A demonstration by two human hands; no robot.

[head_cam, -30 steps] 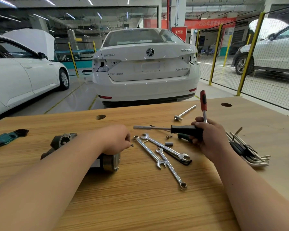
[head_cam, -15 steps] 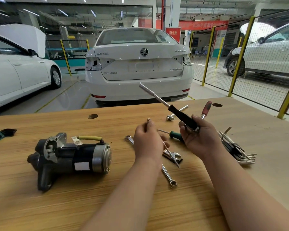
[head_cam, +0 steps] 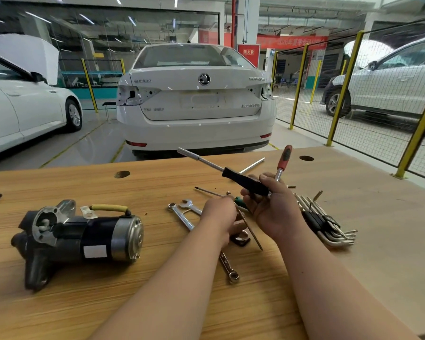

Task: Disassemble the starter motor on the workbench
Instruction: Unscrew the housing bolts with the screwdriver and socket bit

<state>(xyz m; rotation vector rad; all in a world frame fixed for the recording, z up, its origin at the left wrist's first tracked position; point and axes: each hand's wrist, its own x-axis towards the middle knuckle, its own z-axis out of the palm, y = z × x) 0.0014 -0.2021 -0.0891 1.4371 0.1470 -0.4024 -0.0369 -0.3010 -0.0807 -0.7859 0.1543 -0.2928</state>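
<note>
The black starter motor (head_cam: pixel 84 239) lies on its side at the left of the wooden workbench (head_cam: pixel 157 303), its silver end cap facing right and a yellow cable lug on top. Neither hand touches it. My left hand (head_cam: pixel 219 214) is to its right, over the wrenches, and pinches a long thin through bolt (head_cam: pixel 250 229) that slants down to the right. My right hand (head_cam: pixel 272 207) grips the black handle of a nut driver (head_cam: pixel 245 184), whose steel shaft points up and left above the bench.
Several combination wrenches (head_cam: pixel 182 218) lie under my left hand. A green-handled screwdriver (head_cam: pixel 238 200), a red-handled tool (head_cam: pixel 284 157) and a steel extension bar (head_cam: pixel 252 165) lie behind the hands. A bundle of hex keys (head_cam: pixel 329 228) is at the right. White cars stand beyond the bench.
My left hand left the motor's end cap and moved right, holding the long bolt. My right hand lifted the nut driver off the bench, then lowered it a little.
</note>
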